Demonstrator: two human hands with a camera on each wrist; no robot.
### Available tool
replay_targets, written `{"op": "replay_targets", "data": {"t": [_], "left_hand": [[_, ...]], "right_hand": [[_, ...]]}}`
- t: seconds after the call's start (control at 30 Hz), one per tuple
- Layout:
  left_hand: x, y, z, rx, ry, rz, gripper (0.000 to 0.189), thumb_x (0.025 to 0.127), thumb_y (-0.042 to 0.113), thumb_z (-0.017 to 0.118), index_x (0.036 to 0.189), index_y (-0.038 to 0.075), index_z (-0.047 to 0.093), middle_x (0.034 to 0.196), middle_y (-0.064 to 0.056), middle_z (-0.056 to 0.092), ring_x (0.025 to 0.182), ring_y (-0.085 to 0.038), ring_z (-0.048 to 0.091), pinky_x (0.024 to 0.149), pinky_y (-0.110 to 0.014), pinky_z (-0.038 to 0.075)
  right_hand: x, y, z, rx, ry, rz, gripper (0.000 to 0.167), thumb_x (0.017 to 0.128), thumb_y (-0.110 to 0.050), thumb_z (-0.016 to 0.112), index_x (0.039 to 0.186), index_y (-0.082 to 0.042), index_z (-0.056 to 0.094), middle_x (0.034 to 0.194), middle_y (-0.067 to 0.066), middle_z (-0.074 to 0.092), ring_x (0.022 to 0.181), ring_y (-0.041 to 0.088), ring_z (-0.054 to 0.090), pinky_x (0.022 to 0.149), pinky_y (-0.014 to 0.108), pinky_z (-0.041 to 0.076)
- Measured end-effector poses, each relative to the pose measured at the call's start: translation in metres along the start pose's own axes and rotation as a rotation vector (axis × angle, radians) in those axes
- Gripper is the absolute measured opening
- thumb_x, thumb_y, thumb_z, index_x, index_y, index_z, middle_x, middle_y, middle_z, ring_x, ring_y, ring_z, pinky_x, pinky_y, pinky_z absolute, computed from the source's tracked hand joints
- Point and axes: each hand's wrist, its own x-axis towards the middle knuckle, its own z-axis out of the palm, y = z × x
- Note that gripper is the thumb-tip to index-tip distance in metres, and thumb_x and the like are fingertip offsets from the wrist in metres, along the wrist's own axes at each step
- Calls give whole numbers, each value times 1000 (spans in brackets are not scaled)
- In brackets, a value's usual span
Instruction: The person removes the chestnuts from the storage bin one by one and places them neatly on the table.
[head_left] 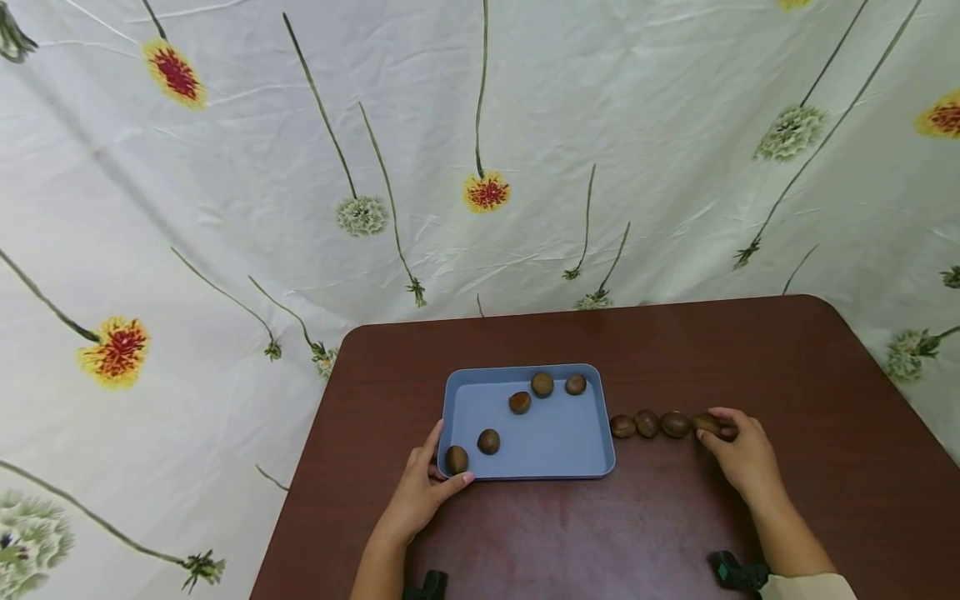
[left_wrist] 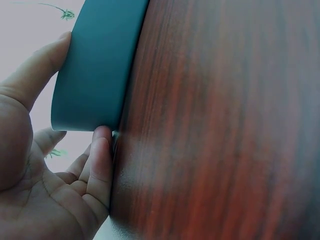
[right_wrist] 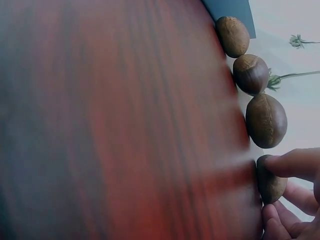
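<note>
A shallow blue tray (head_left: 551, 446) lies on the table with several chestnuts (head_left: 488, 442) spread inside it. My left hand (head_left: 420, 487) holds the tray's near left corner, thumb along the front wall and fingers at the left side. In the left wrist view the fingertips (left_wrist: 102, 137) touch the tray wall (left_wrist: 95, 75) low down by the tabletop. To the right of the tray, chestnuts (head_left: 676, 424) stand in a row. My right hand (head_left: 746, 454) pinches the chestnut (right_wrist: 271, 182) at the row's right end between thumb and fingers, partly covering it.
The brown wooden table (head_left: 555, 542) has rounded far corners. Behind it hangs a pale cloth (head_left: 420, 275) printed with flowers. Dark wrist devices (head_left: 738, 573) show beneath both hands at the bottom of the head view.
</note>
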Motion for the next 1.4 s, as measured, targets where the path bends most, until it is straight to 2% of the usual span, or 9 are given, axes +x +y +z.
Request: {"op": "replay_targets", "data": {"t": [0.4,0.9,0.97,1.03,1.17,1.33,1.4], "left_hand": [[1,1,0,2,1,-4,105,84,42,83,164,30,16,133,-14,43,85,-15,54,74,-24,48],[1,0,0,-14,-2,1,105,83,41,83,164,30,16,135,-15,42,86,-15,55,74,-24,49],[1,0,0,-22,-3,1,105,83,41,83,164,30,16,135,-15,42,86,-15,55,74,-24,49],[1,-1,0,-26,-5,0,106,83,41,83,164,30,16,135,-15,42,86,-15,55,74,-24,49],[0,-2,0,-29,-6,-2,106,84,41,83,164,31,15,136,-15,41,86,-15,55,75,-24,49],[0,-2,0,-31,-6,-7,105,84,41,83,164,32,15,137,-14,41,86,-15,54,75,-24,48],[0,-2,0,-30,-5,-9,105,83,41,83,164,32,16,138,-14,40,85,-15,54,75,-24,48]], "right_hand": [[-1,0,2,14,-14,-6,54,101,-25,61,145,1,45,139,32,39,122,48,47,87,51,48],[-6,-2,1,78,1,41,62,103,-36,58,150,0,40,148,34,32,132,50,42,94,57,46],[-7,-3,0,98,21,49,61,103,-37,57,150,-1,41,149,33,31,132,48,43,92,50,48],[-8,-4,0,113,47,56,60,103,-37,57,149,-2,42,150,32,32,129,46,46,86,38,51],[-12,-8,-1,121,95,46,58,103,-38,58,149,-5,45,147,28,36,117,39,52,71,17,44],[-16,-15,-3,133,122,21,57,103,-39,58,149,-7,47,143,24,42,113,35,54,68,13,42],[-18,-19,-3,140,135,19,56,102,-39,59,148,-9,48,141,21,44,111,28,55,68,12,42]]}}
